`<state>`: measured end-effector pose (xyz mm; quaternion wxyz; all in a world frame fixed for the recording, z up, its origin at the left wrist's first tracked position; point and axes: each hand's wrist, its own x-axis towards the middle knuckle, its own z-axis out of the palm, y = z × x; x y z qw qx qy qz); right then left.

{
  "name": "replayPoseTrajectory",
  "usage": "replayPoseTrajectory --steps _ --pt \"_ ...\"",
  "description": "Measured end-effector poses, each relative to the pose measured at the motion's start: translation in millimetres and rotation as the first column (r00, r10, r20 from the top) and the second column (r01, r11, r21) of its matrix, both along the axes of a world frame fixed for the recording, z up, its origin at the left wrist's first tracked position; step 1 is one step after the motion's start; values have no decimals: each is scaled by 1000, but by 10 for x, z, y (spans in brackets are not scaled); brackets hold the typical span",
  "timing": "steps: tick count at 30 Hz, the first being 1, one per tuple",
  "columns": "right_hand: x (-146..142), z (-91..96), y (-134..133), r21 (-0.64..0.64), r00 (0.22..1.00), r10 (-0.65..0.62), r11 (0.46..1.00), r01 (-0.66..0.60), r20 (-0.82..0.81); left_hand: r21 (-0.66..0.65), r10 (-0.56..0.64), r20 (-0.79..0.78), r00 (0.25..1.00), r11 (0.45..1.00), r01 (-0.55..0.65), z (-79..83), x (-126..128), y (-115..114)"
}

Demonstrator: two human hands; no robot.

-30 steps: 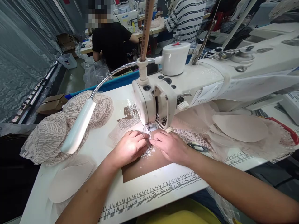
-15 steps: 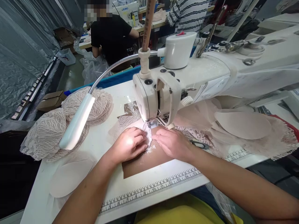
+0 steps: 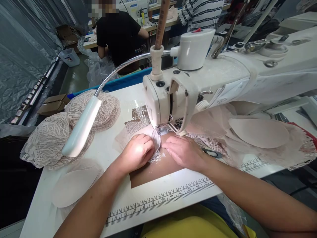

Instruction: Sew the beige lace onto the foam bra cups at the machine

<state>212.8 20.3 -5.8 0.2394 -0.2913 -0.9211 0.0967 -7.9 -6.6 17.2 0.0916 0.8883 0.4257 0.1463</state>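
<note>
A narrow piece of pale lace fabric lies under the needle area of a white sewing machine. My left hand has its fingers curled over the left side of the lace, fingertips partly hidden. From the right, my right hand pinches at the lace's edge with fingers pressed together. Both hands rest on a brown sheet taped to the machine bed. More sheer lace spreads out behind my left hand. Thread snips lie just right of my right wrist.
Stacked lace cups and a bendable lamp are at the left. An oval pad lies near my left forearm; another pale pad sits on sheer fabric at the right. A printed ruler runs along the front edge. Co-workers sit beyond.
My left fingers have curled in more and shifted slightly on the lace. The right hand stays nearly in place. The view has shifted slightly.
</note>
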Motion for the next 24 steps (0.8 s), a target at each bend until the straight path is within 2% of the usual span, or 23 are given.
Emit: replayPoseTrajectory --steps 8,17,24 --pt "-8 9 0 -22 1000 -4 1000 4 20 101 -39 -43 998 994 43 50 -2 -14" --pt "-7 27 1 -24 1000 -12 1000 12 13 -30 -73 -103 992 997 70 99 9 -46" --pt "-31 44 -32 -12 1000 15 1000 -15 -2 29 -122 -138 983 991 128 52 13 -60"
